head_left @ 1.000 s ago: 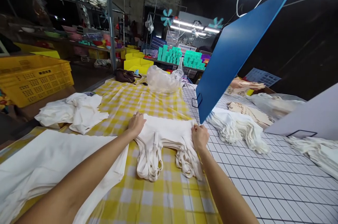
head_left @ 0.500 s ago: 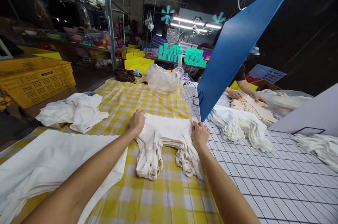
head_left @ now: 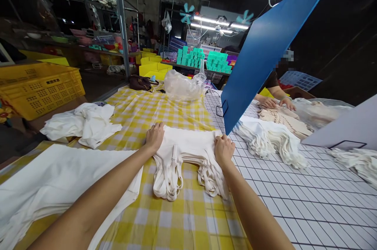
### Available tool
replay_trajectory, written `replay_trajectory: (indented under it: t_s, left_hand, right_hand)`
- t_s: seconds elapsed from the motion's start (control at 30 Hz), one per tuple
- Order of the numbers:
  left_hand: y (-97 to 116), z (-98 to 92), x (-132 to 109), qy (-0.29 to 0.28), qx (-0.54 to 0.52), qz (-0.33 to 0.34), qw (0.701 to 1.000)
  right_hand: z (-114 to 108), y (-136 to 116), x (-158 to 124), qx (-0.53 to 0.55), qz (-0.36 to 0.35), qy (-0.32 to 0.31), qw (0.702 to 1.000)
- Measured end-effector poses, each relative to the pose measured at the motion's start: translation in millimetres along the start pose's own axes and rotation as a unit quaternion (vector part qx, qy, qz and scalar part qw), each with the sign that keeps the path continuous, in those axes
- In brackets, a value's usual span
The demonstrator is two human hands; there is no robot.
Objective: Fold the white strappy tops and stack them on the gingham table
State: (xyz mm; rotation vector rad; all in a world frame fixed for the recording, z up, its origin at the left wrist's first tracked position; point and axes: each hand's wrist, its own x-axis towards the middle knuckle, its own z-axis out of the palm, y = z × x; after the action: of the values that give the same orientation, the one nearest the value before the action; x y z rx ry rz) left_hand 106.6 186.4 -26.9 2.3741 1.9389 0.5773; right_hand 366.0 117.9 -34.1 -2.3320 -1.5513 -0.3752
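Note:
A neat stack of white camisoles lies in front of me on a yellow-and-white checked cloth, straps hanging toward me. My left hand is closed on the stack's far left corner. At the far right corner, my right hand grips the same stack, fingers curled over its edge. The fingertips are partly hidden by the hands. Beside my left forearm is a larger pile of white garments, partly covered by that arm.
A blue board stands tilted on the right, beside more white garments. Behind it a co-worker's hands rest at beige garments. Crumpled white cloth, a yellow crate and a clear plastic bag lie farther off.
Both my hands keep their hold on the camisole stack, which looks almost unmoved. The view has shifted slightly. The co-worker's hands have moved a little over the beige garments.

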Motion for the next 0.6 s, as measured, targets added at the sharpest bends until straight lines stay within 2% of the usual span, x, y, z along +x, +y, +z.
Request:
replay_trajectory:
  t_s: [0.2,0.33,0.47,0.6]
  left_hand:
    - [-4.2,5.9,2.4,0.043,0.013,0.013,0.999]
    - [-7.1,-0.9,5.0,0.047,-0.036,-0.017,0.998]
    - [-8.1,-24.3,4.8,0.081,-0.200,-0.024,0.976]
    - [-5.2,-61.9,-4.5,0.123,-0.380,-0.005,0.917]
  right_hand:
    - [4.7,4.3,3.6,0.129,0.049,0.029,0.990]
    - [-6.7,12.0,6.0,0.262,0.085,0.051,0.960]
    - [-38.1,19.1,5.2,0.397,0.078,0.058,0.913]
    - [-86.7,21.0,-3.4,0.487,0.054,0.074,0.869]
